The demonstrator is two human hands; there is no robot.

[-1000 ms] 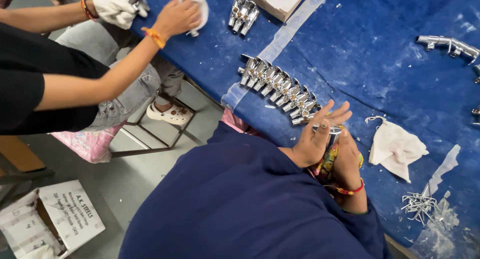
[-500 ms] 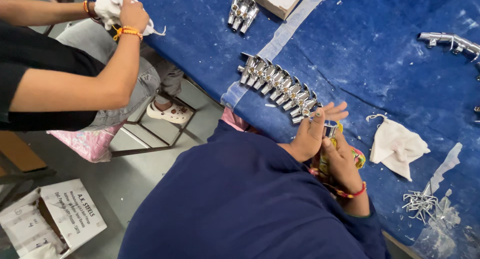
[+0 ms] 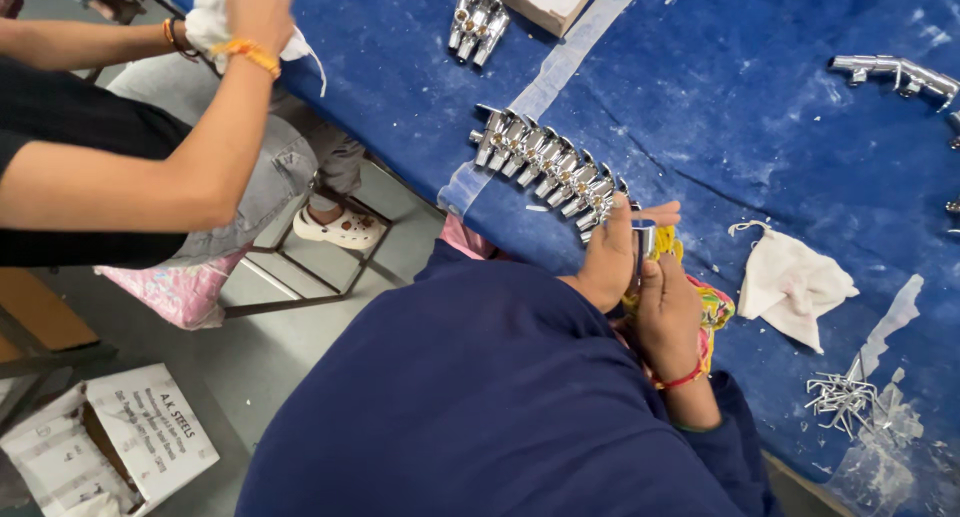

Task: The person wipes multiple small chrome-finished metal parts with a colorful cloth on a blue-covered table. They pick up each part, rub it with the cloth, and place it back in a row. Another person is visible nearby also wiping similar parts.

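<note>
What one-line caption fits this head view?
Both hands, left hand and right hand, grip a chrome fitting beside a row of fittings.

Left hand (image 3: 612,262) and right hand (image 3: 667,312) close together, fingers curled.

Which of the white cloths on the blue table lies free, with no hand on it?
The white cloth right of the person's hands; the other white cloth, top left, is held by a co-worker.

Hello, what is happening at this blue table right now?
A person in a dark blue top holds a small chrome fitting between the left hand and the right hand, over a yellow cloth. A row of chrome taps lies beside them on the blue table. A co-worker's hands hold a white cloth.
</note>
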